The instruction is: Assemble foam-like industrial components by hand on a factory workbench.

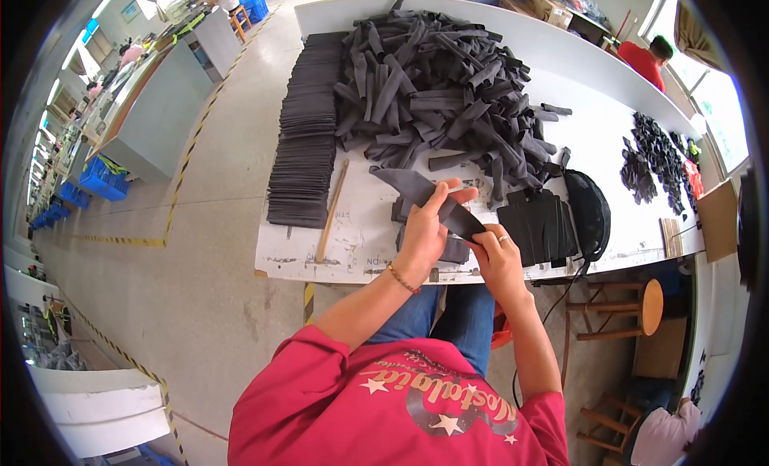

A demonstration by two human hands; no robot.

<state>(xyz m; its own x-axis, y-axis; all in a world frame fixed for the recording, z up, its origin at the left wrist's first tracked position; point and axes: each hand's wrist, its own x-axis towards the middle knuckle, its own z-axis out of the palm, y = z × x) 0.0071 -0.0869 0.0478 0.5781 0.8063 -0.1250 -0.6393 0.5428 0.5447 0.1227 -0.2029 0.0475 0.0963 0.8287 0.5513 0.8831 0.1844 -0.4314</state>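
Observation:
A dark grey strip of fabric (408, 184) stretches between my hands, above the front of the white table. My left hand (427, 232) grips its middle, thumb on top and fingers behind. At its lower right end, my right hand (498, 258) pinches the strip. Below my hands lie more dark fabric pieces (456, 251), partly hidden by the left hand. Just right of my right hand, flat dark pieces (538, 226) lie fanned out. Beyond the hands rises a big loose heap of rolled or folded dark fabric pieces (432, 82).
A long row of stacked dark pieces (304, 138) lines the table's left side, beside a wooden stick (332, 214). A black rounded bag-like object (589, 214) sits at the right. Small black pieces (661, 162) lie farther right. Wooden stools (650, 308) stand below the table.

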